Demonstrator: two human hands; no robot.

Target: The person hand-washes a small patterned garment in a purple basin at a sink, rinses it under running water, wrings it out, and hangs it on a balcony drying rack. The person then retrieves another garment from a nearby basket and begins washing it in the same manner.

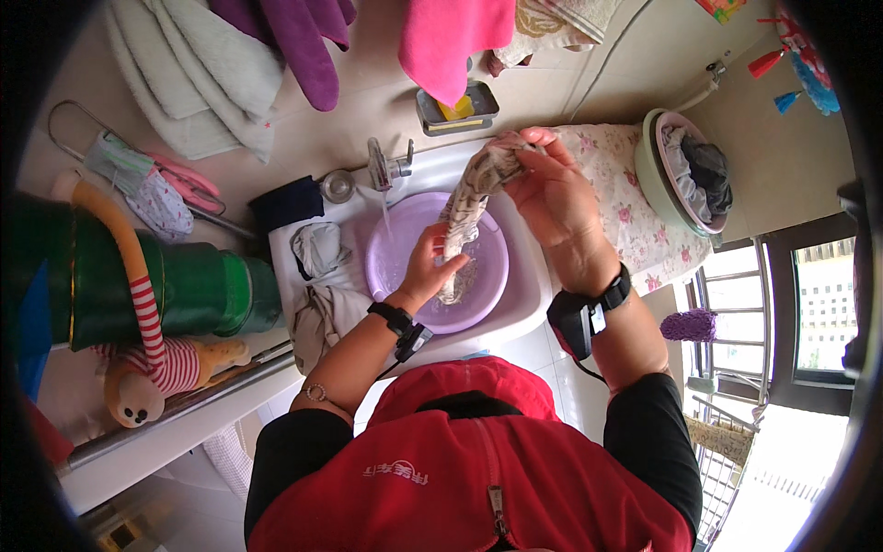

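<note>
A wet, patterned pale cloth (pixel 474 190) is stretched slantwise over a lilac plastic basin (pixel 441 324). My right hand (pixel 555 196) pinches its upper end near the wall side of the sink. Lower down, my left hand (pixel 429 268) grips the cloth between thumb and fingers, and its lower end hangs into the basin. Water falls from the faucet (pixel 381 165) into the left part of the basin, which holds some water. The basin sits inside a white sink (pixel 531 303).
Grey and beige garments (pixel 321 252) lie on the sink's left ledge, near a dark folded cloth (pixel 286 205). A soap dish (pixel 457 110) is mounted on the wall below a pink towel (pixel 455 41). Stacked basins with laundry (pixel 697 179) stand right, on a floral cover (pixel 621 186).
</note>
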